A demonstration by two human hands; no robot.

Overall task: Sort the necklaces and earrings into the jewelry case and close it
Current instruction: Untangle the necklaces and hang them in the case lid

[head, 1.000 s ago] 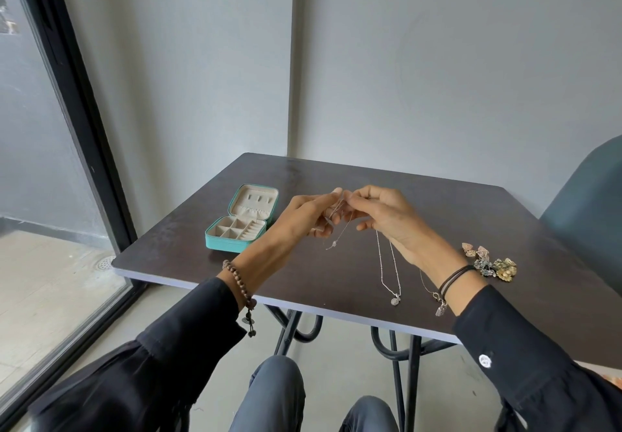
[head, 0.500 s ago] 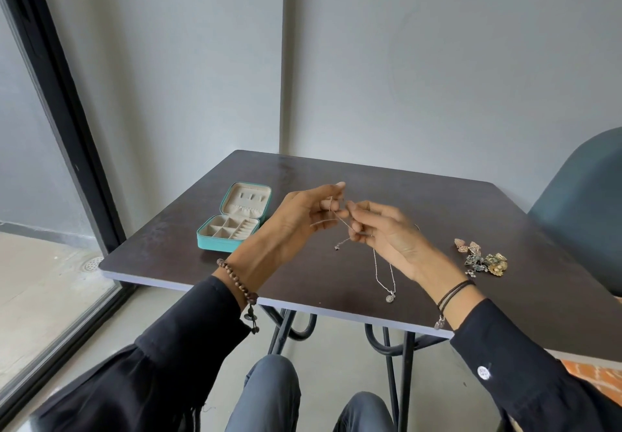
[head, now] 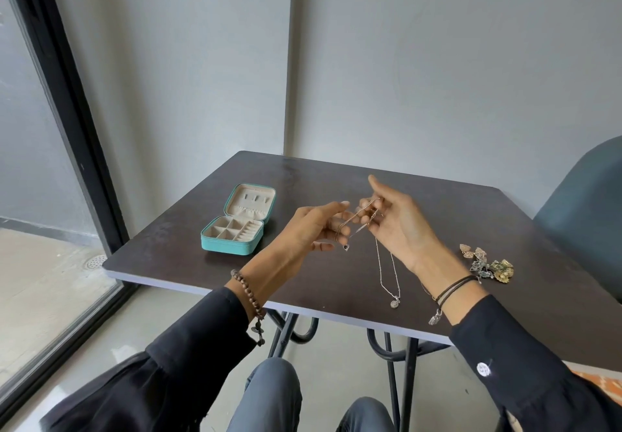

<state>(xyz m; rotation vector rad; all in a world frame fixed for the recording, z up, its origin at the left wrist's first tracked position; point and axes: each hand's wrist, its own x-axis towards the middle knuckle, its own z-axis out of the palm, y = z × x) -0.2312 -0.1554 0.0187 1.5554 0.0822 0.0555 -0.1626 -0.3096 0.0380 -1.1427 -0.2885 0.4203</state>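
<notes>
Both hands, left hand and right hand, pinch a thin necklace right of the open jewelry case. Looks like gathering it; next it probably needs lowering into a compartment

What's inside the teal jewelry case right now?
The jewelry case lies open; its cream compartments look empty of jewelry. The lid's gathered pocket hides whatever it may hold.

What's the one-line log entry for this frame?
both hands holding thin necklace above table | jewelry case open | second necklace, earrings on table
</notes>
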